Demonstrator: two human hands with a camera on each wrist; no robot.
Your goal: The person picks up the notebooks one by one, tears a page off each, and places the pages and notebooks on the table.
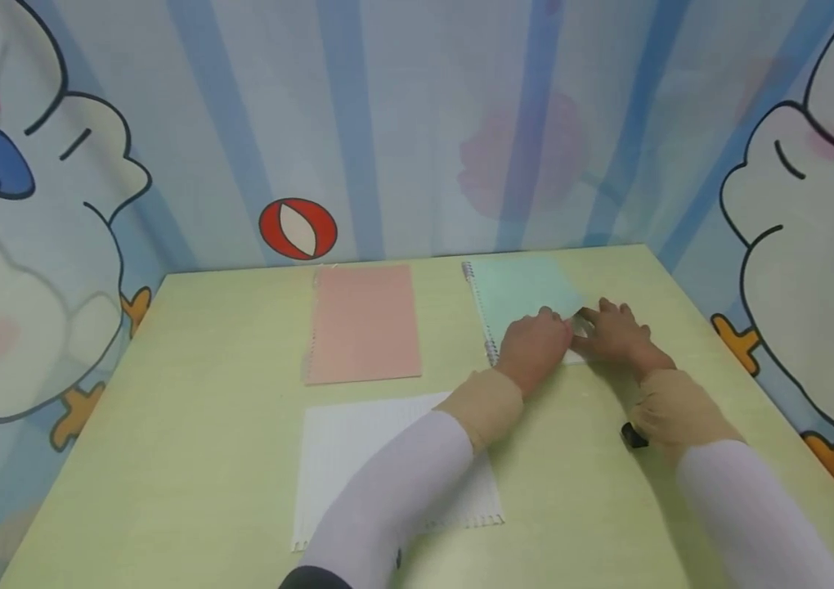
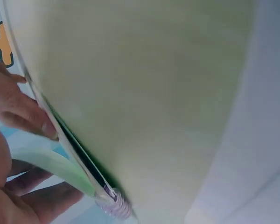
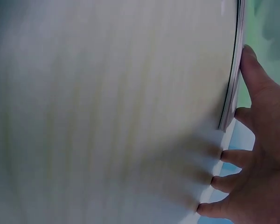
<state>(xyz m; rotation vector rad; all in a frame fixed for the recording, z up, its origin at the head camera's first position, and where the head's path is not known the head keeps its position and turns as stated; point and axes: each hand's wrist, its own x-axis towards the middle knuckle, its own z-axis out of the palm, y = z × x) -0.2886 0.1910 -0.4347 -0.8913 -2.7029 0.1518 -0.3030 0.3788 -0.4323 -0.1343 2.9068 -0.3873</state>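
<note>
A spiral notebook (image 1: 523, 286) with a mint-green cover lies at the back right of the table. My left hand (image 1: 537, 348) is at its lower part and holds the cover's near edge, which is bent up off the white pages. In the left wrist view, the curved green cover (image 2: 51, 163) passes over the fingers of that hand. My right hand (image 1: 617, 334) is at the notebook's lower right corner. The right wrist view shows its thumb against the notebook's edge (image 3: 231, 98) and the other fingers spread, with their tips down on the table.
A pink notebook (image 1: 365, 323) lies left of the green one. Nearer to me is a white lined sheet (image 1: 358, 458) with a torn-hole edge, partly under my left sleeve. A small black object (image 1: 634, 435) is beside my right wrist. A printed cloth (image 1: 417, 123) hangs behind the table (image 1: 204, 409).
</note>
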